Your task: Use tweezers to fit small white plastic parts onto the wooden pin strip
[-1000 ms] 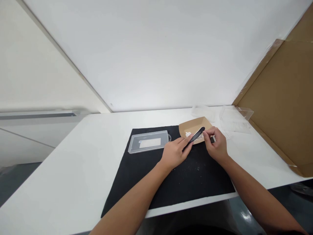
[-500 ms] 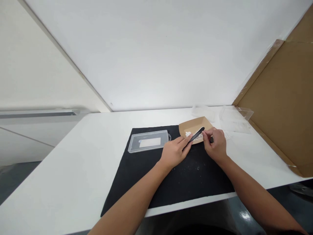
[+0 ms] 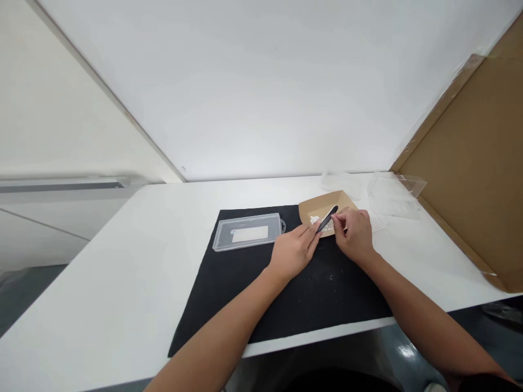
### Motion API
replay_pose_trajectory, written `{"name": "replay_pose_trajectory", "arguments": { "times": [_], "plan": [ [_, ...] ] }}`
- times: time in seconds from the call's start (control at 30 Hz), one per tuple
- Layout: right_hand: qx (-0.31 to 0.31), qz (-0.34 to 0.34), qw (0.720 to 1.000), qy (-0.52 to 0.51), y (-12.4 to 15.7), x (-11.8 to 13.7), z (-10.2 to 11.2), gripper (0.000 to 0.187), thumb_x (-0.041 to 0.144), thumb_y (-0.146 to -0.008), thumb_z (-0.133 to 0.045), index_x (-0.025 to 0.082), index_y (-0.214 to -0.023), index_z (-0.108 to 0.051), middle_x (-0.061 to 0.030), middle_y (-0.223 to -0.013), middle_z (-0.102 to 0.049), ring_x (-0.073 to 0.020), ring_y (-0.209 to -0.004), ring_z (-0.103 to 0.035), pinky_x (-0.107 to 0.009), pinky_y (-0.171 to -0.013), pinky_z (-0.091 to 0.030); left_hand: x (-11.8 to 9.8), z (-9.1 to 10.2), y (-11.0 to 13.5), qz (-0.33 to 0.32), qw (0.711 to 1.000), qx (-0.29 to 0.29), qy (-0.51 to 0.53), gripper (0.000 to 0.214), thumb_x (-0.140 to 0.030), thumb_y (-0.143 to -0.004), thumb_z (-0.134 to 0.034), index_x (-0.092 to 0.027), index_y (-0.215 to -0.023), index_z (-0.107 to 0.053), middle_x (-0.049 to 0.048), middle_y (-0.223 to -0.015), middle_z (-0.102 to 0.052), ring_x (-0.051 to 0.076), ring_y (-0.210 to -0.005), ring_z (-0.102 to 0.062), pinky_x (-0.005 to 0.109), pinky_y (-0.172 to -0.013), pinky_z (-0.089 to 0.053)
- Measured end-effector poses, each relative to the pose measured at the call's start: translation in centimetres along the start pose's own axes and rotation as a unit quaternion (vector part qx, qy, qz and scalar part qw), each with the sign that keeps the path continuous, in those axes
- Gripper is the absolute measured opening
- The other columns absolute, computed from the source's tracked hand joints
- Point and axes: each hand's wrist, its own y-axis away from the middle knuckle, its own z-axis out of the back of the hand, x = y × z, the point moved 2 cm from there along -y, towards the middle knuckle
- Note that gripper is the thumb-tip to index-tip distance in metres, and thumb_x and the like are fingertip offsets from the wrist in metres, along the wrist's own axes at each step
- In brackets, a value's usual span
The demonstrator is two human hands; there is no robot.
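My left hand is closed on a slim black strip with a rounded end. The strip slants up and away over a brown cardboard tray. My right hand is closed in a pinch against the strip's far part; whatever its fingertips hold is too small to make out. Small white pieces lie in the tray beneath the strip, partly covered by my fingers. To the left of my left hand, a clear plastic case with a white label rests on a black mat.
A white gridded sheet lies right of the tray, partly behind my right hand. Clear plastic pieces sit at the back right. A tall cardboard panel borders the white table on the right. Pale specks dot the mat.
My right hand has moved slightly left along the black strip, away from its tip. The strip is tilted a little more steeply. The whole view has shifted slightly.
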Motion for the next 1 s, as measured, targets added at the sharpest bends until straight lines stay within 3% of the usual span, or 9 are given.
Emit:
{"name": "replay_pose_trajectory", "arguments": {
  "times": [0.13,0.3,0.47,0.63,0.77,0.9,1.0],
  "plan": [
    [0.055,0.052,0.997,-0.011,0.10,0.44,-0.26,0.018,0.025,-0.103,-0.055,0.023,-0.087,-0.050,-0.0001,-0.079,-0.067,-0.0171,-0.070,-0.060,-0.039,-0.079,-0.036,0.20,0.03,-0.02,-0.006,1.000,0.000,-0.002,0.031,-0.029,-0.107,-0.055,-0.019,-0.134,-0.068,0.0050,-0.095,-0.079,0.015,-0.080,-0.075,0.022,-0.061,-0.052],
    [-0.018,0.000,1.000,-0.001,-0.28,0.32,0.22,0.015,0.024,-0.103,-0.056,0.023,-0.089,-0.050,0.0017,-0.076,-0.063,-0.0156,-0.066,-0.057,-0.040,-0.080,-0.034,-0.05,0.26,-0.19,0.019,0.999,-0.012,0.029,0.030,-0.028,-0.107,-0.055,-0.019,-0.132,-0.069,0.0045,-0.095,-0.079,0.014,-0.081,-0.076,0.022,-0.065,-0.054],
    [0.036,0.047,0.998,-0.024,-0.09,0.65,0.00,0.018,0.023,-0.102,-0.057,0.023,-0.085,-0.049,0.0027,-0.073,-0.061,-0.0150,-0.064,-0.055,-0.039,-0.079,-0.035,-0.10,0.31,-0.17,0.003,0.999,-0.018,0.043,0.030,-0.025,-0.106,-0.056,-0.018,-0.132,-0.069,0.0054,-0.100,-0.080,0.015,-0.083,-0.076,0.021,-0.065,-0.055],
    [-0.034,0.000,0.999,-0.012,-0.31,0.84,0.25,0.015,0.022,-0.102,-0.058,0.023,-0.089,-0.050,0.0027,-0.076,-0.062,-0.0146,-0.065,-0.058,-0.041,-0.081,-0.035,-0.22,0.31,-0.21,0.027,0.997,-0.028,0.064,0.030,-0.026,-0.106,-0.055,-0.017,-0.131,-0.069,0.0074,-0.104,-0.080,0.016,-0.088,-0.077,0.023,-0.071,-0.058],
    [0.012,0.035,0.999,-0.011,-0.32,0.93,-0.05,0.018,0.023,-0.102,-0.058,0.023,-0.087,-0.049,0.0030,-0.074,-0.063,-0.0146,-0.063,-0.056,-0.040,-0.080,-0.035,-0.29,0.15,-0.21,0.021,0.997,-0.022,0.071,0.029,-0.025,-0.105,-0.055,-0.017,-0.130,-0.070,0.0067,-0.104,-0.080,0.017,-0.087,-0.077,0.023,-0.069,-0.059],
    [-0.022,0.002,1.000,0.002,-0.48,0.39,0.05,0.018,0.024,-0.102,-0.058,0.023,-0.086,-0.050,0.0026,-0.074,-0.063,-0.0158,-0.067,-0.059,-0.041,-0.081,-0.035,-0.18,0.07,-0.23,0.034,0.996,-0.020,0.082,0.030,-0.027,-0.106,-0.055,-0.016,-0.130,-0.069,0.0075,-0.100,-0.080,0.017,-0.087,-0.077,0.024,-0.071,-0.060],
    [0.017,0.024,0.999,-0.021,-0.59,0.42,-0.07,0.019,0.024,-0.102,-0.057,0.023,-0.085,-0.049,0.0026,-0.073,-0.063,-0.0153,-0.065,-0.057,-0.040,-0.079,-0.034,-0.18,0.05,-0.24,0.038,0.995,-0.019,0.087,0.030,-0.026,-0.106,-0.055,-0.016,-0.130,-0.069,0.0077,-0.102,-0.080,0.017,-0.087,-0.077,0.025,-0.071,-0.061]
  ]
}}
